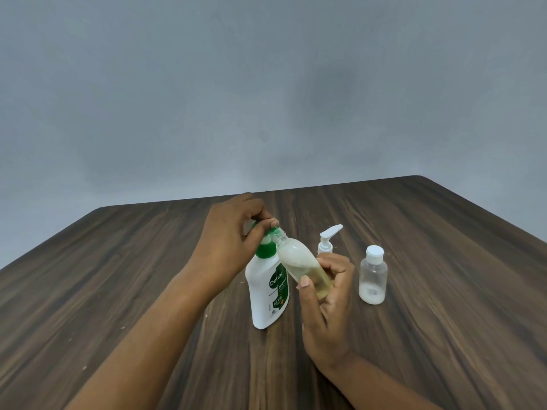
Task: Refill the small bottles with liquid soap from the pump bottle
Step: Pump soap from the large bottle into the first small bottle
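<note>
Tabletop (414, 261) — left hand (228, 241) curled on pump (266, 251), right hand (325, 306) grips tilted bottle (299, 258).

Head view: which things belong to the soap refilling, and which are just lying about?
In the job: pump bottle, left hand on its pump head; open bottle, tilted to the spout in the right hand; capped bottle, standing apart, nearly empty.
Lying about: white pump behind the right hand, its base hidden.

Left hand (228, 239): is showing bare knuckles, by the pump bottle's (268, 294) top.
Left arm (165, 315): is showing bare skin, left of the pump bottle.
Right hand (324, 315): is showing a short thumbnail, right of the pump bottle.
Right arm (384, 380): is showing bare skin, right of the pump bottle.
</note>
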